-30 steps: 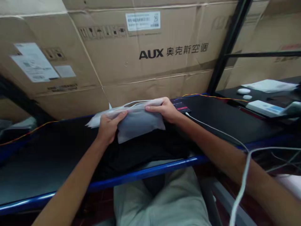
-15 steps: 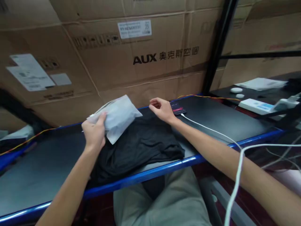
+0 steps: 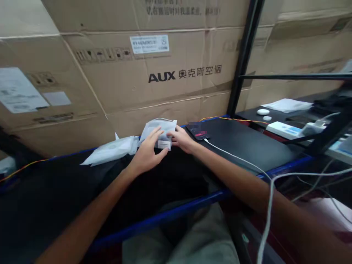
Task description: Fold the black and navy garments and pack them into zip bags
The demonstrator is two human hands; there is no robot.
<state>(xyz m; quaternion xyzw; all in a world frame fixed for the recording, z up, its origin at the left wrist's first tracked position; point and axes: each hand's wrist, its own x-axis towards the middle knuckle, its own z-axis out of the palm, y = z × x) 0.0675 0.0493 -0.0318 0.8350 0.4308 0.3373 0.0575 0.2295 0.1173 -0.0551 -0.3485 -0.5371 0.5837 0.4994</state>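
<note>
My right hand (image 3: 180,139) pinches the right edge of a pale plastic packet (image 3: 150,128) that carries a small white label. Across the front of this packet lies my left hand (image 3: 148,152), its fingers spread and the thumb apart, touching the surface. Left of my hands, another white packet or small stack of them (image 3: 110,151) rests near the back edge of the shelf. Black cloth (image 3: 170,179), very dark in this view, lies below both hands.
Behind the shelf stands a large cardboard box (image 3: 121,88). A phone (image 3: 198,132) with a white cable (image 3: 236,158) lies right of my hands. Farther right are a black metal post (image 3: 243,55), a power strip (image 3: 284,129) and a white round object (image 3: 263,112).
The packet that my left hand held up is no longer in its grip; white packets now lie at the left. My left hand moved right onto a labelled packet, which my right hand now grips.
</note>
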